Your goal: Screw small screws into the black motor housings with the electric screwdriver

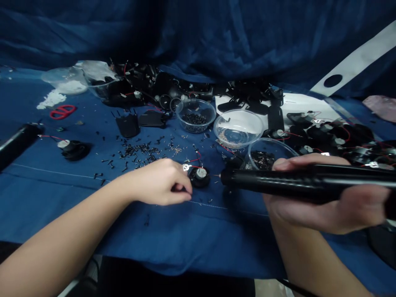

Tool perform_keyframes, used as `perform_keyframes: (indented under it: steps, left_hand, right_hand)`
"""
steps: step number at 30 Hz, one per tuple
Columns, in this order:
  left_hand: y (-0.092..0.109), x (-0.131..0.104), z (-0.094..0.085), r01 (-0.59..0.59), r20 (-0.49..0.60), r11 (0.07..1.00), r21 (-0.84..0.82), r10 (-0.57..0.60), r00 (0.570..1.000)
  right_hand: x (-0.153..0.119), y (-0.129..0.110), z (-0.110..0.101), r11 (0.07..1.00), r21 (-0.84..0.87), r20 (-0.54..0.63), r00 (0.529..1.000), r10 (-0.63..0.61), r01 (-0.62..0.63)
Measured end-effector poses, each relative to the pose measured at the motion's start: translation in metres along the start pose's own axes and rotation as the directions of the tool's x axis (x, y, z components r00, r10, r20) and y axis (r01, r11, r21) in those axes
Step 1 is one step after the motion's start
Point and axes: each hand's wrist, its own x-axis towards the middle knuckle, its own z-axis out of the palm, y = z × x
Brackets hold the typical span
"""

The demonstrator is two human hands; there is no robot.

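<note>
Toward the desk's [173, 239] right edge, the driver [278, 181] lies lengthwise left to right, gripped by the right hand [324, 214]. The left hand [161, 181], apart from it, is curled; whether it pinches anything, I cannot tell. The motor [201, 172] sits mid-desk between them, just beside the left hand, the nearer one; the bit [217, 176] points left towards it.

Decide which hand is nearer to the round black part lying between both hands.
Left. The left hand is close beside the round black part, on its left; the right hand is farther off, to its right, gripping a black tool.
</note>
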Motion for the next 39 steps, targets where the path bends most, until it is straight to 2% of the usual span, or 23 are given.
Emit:
perform_keyframes:
  steps: [3, 6, 8, 11, 14, 16, 21, 24, 26, 29, 31, 33, 35, 39]
  left_hand:
    - [0.011, 0.003, 0.013, -0.045, 0.027, 0.998, 0.046, 0.044, 0.999]
    - [0.016, 0.005, 0.025, -0.078, 0.015, 0.983, 0.164, 0.077, 0.997]
    - [0.017, 0.006, 0.028, -0.098, 0.035, 0.98, 0.174, 0.094, 0.995]
    - [0.017, 0.005, 0.028, -0.118, 0.068, 0.974, 0.195, 0.107, 0.992]
    - [0.018, 0.007, 0.03, -0.172, 0.104, 0.939, 0.298, 0.147, 0.984]
    - [0.02, 0.008, 0.033, -0.205, 0.119, 0.906, 0.369, 0.172, 0.978]
    - [0.027, 0.01, 0.037, -0.229, 0.095, 0.853, 0.469, 0.209, 0.973]
    - [0.029, 0.008, 0.029, -0.186, -0.006, 0.921, 0.343, 0.201, 0.98]
    - [0.028, 0.006, 0.02, -0.143, -0.164, 0.976, 0.167, 0.17, 0.972]
    - [0.027, 0.003, 0.009, -0.106, -0.426, 0.994, 0.01, 0.1, 0.899]
    - [0.027, 0.004, 0.007, -0.085, -0.545, 0.996, -0.025, 0.058, 0.836]
    - [0.027, 0.005, 0.008, -0.089, -0.611, 0.995, -0.048, 0.041, 0.791]
    - [0.027, 0.006, 0.012, -0.101, -0.643, 0.993, -0.055, 0.042, 0.765]
    - [0.029, 0.009, 0.019, -0.11, -0.683, 0.991, -0.081, 0.025, 0.73]
  right_hand:
    - [0.01, -0.001, 0.009, 0.996, 0.079, -0.19, 0.98, 0.05, -0.036]
    - [0.014, -0.001, 0.017, 0.988, 0.107, -0.269, 0.954, 0.133, -0.107]
    - [0.013, -0.002, 0.022, 0.983, 0.095, -0.326, 0.928, 0.181, -0.158]
    - [0.01, -0.006, 0.025, 0.974, 0.049, -0.323, 0.92, 0.224, -0.22]
    - [0.008, -0.007, 0.025, 0.976, 0.024, -0.282, 0.935, 0.216, -0.218]
    - [0.008, -0.006, 0.025, 0.977, 0.023, -0.297, 0.932, 0.209, -0.212]
    - [0.012, -0.004, 0.024, 0.965, 0.027, -0.326, 0.91, 0.254, -0.26]
    - [0.014, -0.002, 0.021, 0.967, 0.053, -0.33, 0.909, 0.254, -0.251]
    - [0.016, -0.001, 0.019, 0.964, 0.076, -0.32, 0.909, 0.266, -0.255]
    - [0.018, 0.0, 0.017, 0.943, 0.115, -0.318, 0.888, 0.333, -0.312]
    - [0.02, -0.001, 0.017, 0.903, 0.164, -0.326, 0.842, 0.429, -0.397]
    - [0.021, -0.001, 0.017, 0.846, 0.217, -0.323, 0.783, 0.533, -0.486]
    - [0.021, -0.001, 0.016, 0.809, 0.245, -0.324, 0.741, 0.588, -0.534]
    - [0.021, -0.002, 0.016, 0.801, 0.228, -0.317, 0.736, 0.598, -0.553]
